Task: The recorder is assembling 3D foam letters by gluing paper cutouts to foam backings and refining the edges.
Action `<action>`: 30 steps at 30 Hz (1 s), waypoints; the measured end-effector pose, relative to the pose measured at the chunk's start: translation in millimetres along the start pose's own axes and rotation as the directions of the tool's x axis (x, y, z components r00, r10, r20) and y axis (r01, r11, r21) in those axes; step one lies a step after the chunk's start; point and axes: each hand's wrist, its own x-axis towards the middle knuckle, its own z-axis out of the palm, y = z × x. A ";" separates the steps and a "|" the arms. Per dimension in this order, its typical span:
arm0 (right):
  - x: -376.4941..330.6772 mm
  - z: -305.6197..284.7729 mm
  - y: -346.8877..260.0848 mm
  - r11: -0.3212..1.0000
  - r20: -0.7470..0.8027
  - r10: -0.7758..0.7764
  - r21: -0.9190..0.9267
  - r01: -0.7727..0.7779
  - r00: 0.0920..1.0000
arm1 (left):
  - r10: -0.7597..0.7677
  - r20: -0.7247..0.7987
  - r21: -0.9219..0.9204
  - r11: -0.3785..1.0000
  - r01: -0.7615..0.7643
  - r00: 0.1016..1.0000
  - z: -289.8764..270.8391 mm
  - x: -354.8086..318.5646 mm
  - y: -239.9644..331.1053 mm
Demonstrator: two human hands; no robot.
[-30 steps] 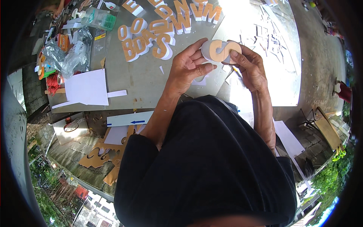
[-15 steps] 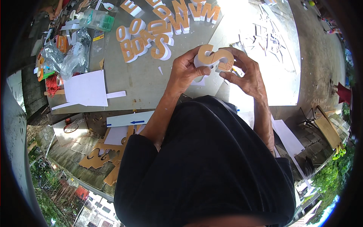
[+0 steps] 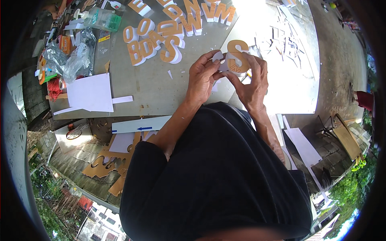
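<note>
Above the grey table I hold up a curved cut-out letter with a brown face and white sides. My right hand grips it from the right, thumb low and fingers around its far side. My left hand pinches a white strip against the letter's left side; whether the strip is joined to the letter I cannot tell. Just left and beyond stand several finished-looking brown-faced letters with white sides, grouped close together.
At the left lie a white sheet, crumpled clear plastic, red cord and a clear bottle with green liquid. Dark thin offcuts are scattered on the sunlit right side. Cut brown board rests below the table edge.
The letter has turned more upright and shifted slightly right and away from me. My right hand has moved in closer to the left, and a white strip now shows at my left fingertips.
</note>
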 end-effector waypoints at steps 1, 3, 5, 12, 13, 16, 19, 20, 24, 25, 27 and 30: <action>-3.0 1.7 -4.5 1.000 0.001 -0.001 -0.001 0.001 1.000 | 0.005 0.003 -0.077 0.997 -0.004 1.000 -0.8 -0.2 -1.3; -7.9 3.3 -10.7 0.998 0.063 0.067 0.003 -0.067 0.996 | 0.009 0.008 -0.107 0.994 -0.008 1.000 -5.8 1.1 -6.7; -9.1 2.2 -9.0 0.998 0.103 0.061 0.007 -0.062 0.993 | 0.011 0.017 -0.134 0.991 -0.009 1.000 -3.3 1.6 -3.5; -15.6 -7.1 -12.5 0.999 0.223 0.036 -0.006 -0.035 0.974 | 0.034 0.119 -0.018 0.999 -0.032 0.992 -4.4 -4.0 6.4; -16.3 -7.8 -12.1 0.999 0.201 0.041 -0.022 -0.038 0.979 | 0.058 0.160 0.053 0.996 -0.068 0.985 -4.3 -3.9 6.5; -18.3 -10.9 -5.9 1.000 0.211 -0.014 -0.004 0.016 0.977 | 0.071 0.123 0.241 0.965 -0.099 0.990 1.2 -4.6 8.0; -21.8 -19.3 -1.0 0.993 0.340 0.078 0.062 -0.105 0.937 | -0.034 0.094 0.188 0.982 0.016 0.995 -3.9 -2.4 8.8; -22.5 -26.2 3.6 0.995 0.329 0.065 0.048 -0.085 0.942 | -0.037 0.095 0.185 0.983 0.018 0.995 -6.9 -1.9 11.2; 6.8 -48.8 -3.3 1.000 0.292 -0.002 -0.010 0.005 0.956 | -0.136 0.157 0.318 0.945 0.080 0.978 -17.4 -5.5 20.0; 11.3 -47.5 2.0 0.986 0.312 -0.067 -0.127 0.111 0.948 | -0.137 0.180 0.348 0.935 0.067 0.974 -17.9 -6.4 21.4; 8.8 -45.6 9.6 0.999 0.403 -0.024 -0.018 0.034 0.915 | -0.160 0.205 0.327 0.941 0.087 0.966 -19.0 -8.8 22.6; 4.9 -43.2 16.6 0.993 0.492 0.008 0.100 -0.066 0.871 | -0.200 0.217 0.298 0.946 0.130 0.956 -21.1 -12.7 18.7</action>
